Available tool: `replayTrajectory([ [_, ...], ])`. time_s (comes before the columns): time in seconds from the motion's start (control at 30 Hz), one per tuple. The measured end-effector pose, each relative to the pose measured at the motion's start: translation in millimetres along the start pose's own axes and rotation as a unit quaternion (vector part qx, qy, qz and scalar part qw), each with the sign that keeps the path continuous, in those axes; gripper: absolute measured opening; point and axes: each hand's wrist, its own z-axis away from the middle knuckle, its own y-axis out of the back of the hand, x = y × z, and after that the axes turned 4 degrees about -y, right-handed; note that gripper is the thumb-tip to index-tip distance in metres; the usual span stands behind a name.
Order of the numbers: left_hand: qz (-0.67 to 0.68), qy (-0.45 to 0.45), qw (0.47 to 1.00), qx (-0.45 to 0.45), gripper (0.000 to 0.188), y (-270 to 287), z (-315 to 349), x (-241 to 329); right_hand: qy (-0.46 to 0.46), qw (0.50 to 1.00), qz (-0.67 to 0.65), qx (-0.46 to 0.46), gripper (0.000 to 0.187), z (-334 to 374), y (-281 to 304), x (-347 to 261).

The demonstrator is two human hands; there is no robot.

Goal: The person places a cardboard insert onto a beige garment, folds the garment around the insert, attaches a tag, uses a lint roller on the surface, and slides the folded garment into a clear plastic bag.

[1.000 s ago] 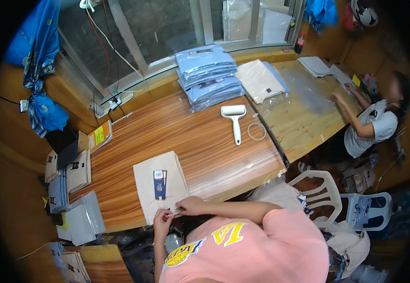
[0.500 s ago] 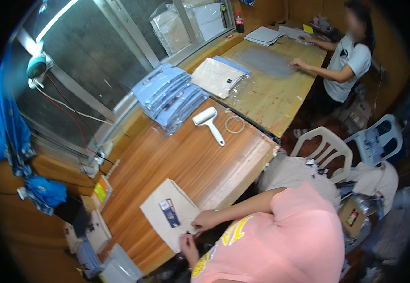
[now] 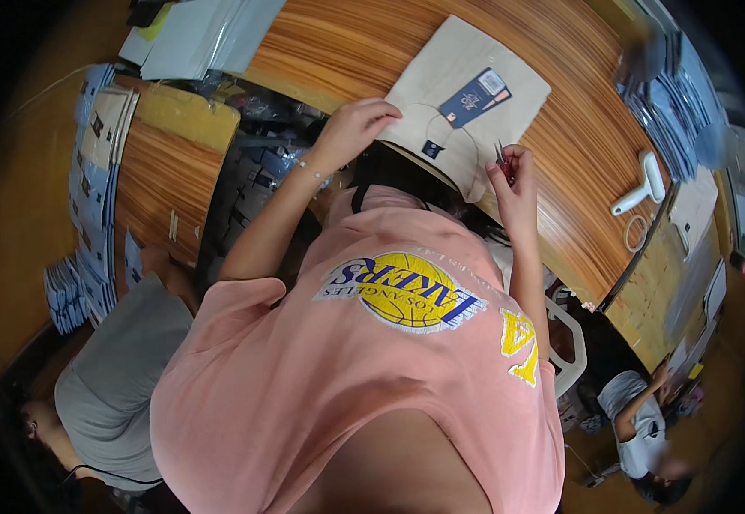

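A folded cream garment (image 3: 428, 77) lies at the near edge of the wood-grain table. On it rests a dark blue hang tag (image 3: 473, 98) with a white label and a thin looped cord. A small dark patch (image 3: 431, 149) shows near the garment's lower edge. My left hand (image 3: 357, 130) is at the garment's left edge, thumb and fingers closed on the cloth there. My right hand (image 3: 516, 193) is by the garment's right corner, closed around small red-handled scissors (image 3: 505, 167), their metal tips pointing away from me.
Right of the garment are a white lint roller (image 3: 644, 184), a tape ring (image 3: 636, 233) and bagged blue garments (image 3: 668, 103). Stacked folded garments (image 3: 102, 128) stand far left. One person in grey (image 3: 124, 385) is at lower left, another in white (image 3: 638, 420) at lower right.
My view has swung down and turned, bringing the garment to the upper middle. My hands have moved apart to opposite sides of it. Scissors now show in my right hand.
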Motion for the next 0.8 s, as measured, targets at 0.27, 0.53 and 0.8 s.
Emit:
replayTrajectory([
  [0.27, -0.105, -0.067, 0.992, -0.016, 0.013, -28, 11, 0, -0.152, 0.967, -0.04, -0.198, 0.029, -27, -55, -4],
  [0.53, -0.079, -0.004, 0.996, -0.045, 0.011, -38, 9, -6, -0.192, 0.942, -0.164, -0.222, 0.028, -33, -62, 28],
  [0.8, -0.086, 0.002, 0.995, -0.049, 0.007, -43, 9, -1, -0.206, 0.933, -0.19, -0.226, 0.027, -32, -59, 27],
])
